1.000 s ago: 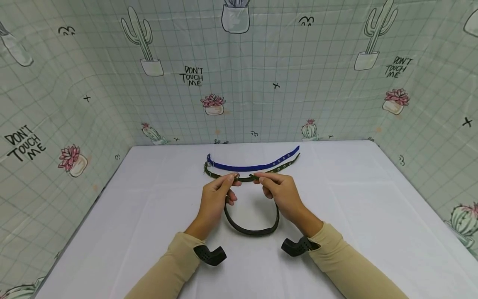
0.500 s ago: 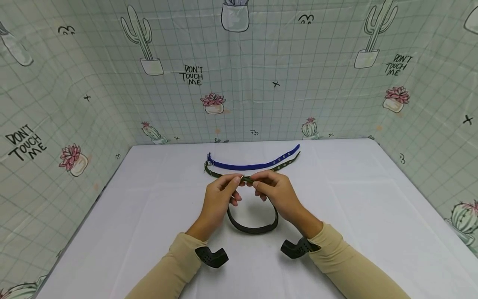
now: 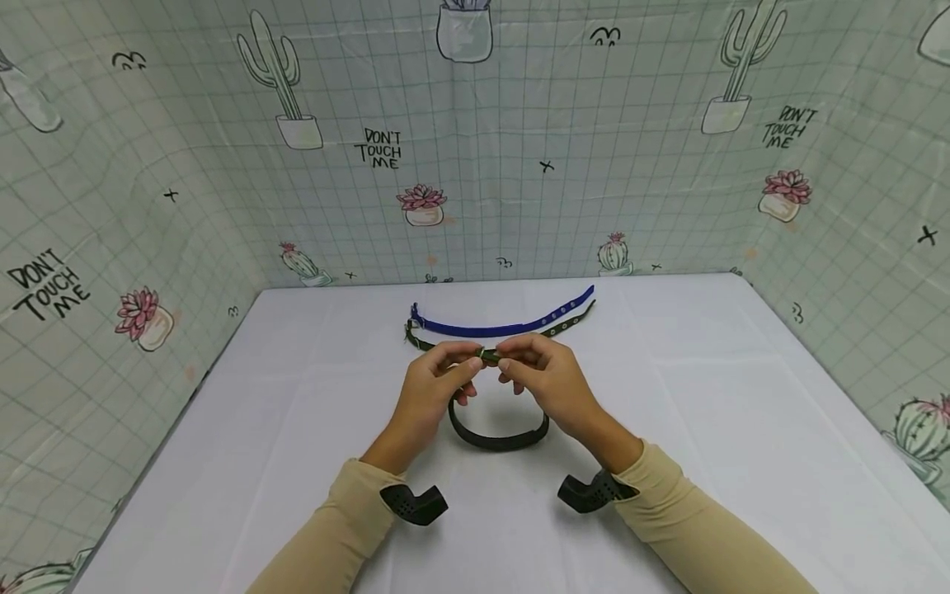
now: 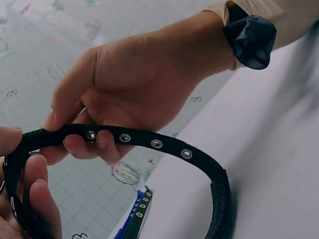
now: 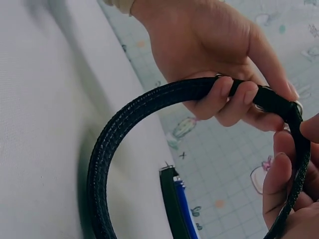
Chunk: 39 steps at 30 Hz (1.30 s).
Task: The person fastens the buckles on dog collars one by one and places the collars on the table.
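Note:
A dark green, nearly black buckle collar (image 3: 499, 443) hangs in a loop between both hands. My left hand (image 3: 426, 392) pinches its buckle end; in the right wrist view the metal of the buckle (image 5: 298, 106) shows at the fingertips. My right hand (image 3: 555, 378) pinches the strap near its tip, fingers curled round it. Metal eyelets (image 4: 156, 144) run along that part in the left wrist view. The strap end meets the buckle between the two hands, but fingers partly hide how far it is threaded.
Behind the hands, a blue collar (image 3: 482, 332) and a dark green collar (image 3: 571, 322) lie stretched out side by side on the white table (image 3: 297, 429). A patterned curtain (image 3: 512, 107) encloses the table's back and sides.
The hands have come together, closing the gap between the collar's two ends. The strap end now sits at the buckle, and the hanging loop has risen slightly.

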{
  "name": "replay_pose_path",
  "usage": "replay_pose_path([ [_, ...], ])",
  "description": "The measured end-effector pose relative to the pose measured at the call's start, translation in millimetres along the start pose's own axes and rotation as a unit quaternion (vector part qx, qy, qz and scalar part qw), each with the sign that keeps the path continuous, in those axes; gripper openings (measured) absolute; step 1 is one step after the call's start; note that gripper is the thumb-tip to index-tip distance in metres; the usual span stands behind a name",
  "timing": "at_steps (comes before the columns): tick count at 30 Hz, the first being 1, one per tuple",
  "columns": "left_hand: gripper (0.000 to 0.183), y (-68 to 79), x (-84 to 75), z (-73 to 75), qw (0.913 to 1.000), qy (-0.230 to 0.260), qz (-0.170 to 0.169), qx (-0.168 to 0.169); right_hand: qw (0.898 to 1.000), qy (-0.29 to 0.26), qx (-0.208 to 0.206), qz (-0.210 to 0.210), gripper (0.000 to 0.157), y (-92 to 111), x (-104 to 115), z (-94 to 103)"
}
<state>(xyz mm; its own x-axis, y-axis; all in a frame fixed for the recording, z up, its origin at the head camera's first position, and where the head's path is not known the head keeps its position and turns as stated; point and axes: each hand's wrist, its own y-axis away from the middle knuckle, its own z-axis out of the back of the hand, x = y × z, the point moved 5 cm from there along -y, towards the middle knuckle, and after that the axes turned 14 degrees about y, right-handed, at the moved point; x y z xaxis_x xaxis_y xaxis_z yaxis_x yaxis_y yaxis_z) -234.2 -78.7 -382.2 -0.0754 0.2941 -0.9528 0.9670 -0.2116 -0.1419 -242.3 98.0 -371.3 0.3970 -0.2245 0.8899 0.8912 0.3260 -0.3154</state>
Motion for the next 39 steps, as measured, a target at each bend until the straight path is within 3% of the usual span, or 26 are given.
replay_pose_path([
  [7, 0.028, -0.5, 1.4, -2.6, 0.9998, -0.015, 0.013, 0.007, 0.999, 0.051, -0.004, 0.019, 0.023, 1, 6, 0.6],
  [12, 0.026, 1.6, 4.8, -4.0, 0.9997, -0.015, 0.016, -0.014, 0.997, 0.070, 0.000, 0.025, 0.024, 2, 7, -1.7],
  [19, 0.028, 4.2, 2.6, -7.7, 0.9994, -0.012, -0.014, -0.031, 0.996, 0.085, 0.011, 0.018, 0.025, 4, 7, -6.2],
  [27, 0.030, 4.6, 3.1, -13.5, 0.9979, 0.063, -0.004, -0.011, 0.995, 0.100, 0.031, 0.006, 0.027, 2, 4, -8.6],
  [33, 0.028, 4.5, 1.1, -14.2, 0.9972, 0.072, -0.018, -0.008, 0.992, 0.125, 0.033, -0.011, 0.024, 1, 4, -8.1],
  [39, 0.033, 3.6, -1.5, -11.7, 0.9972, 0.067, -0.028, -0.016, 0.993, 0.112, 0.028, -0.017, 0.020, 2, 2, -6.5],
])
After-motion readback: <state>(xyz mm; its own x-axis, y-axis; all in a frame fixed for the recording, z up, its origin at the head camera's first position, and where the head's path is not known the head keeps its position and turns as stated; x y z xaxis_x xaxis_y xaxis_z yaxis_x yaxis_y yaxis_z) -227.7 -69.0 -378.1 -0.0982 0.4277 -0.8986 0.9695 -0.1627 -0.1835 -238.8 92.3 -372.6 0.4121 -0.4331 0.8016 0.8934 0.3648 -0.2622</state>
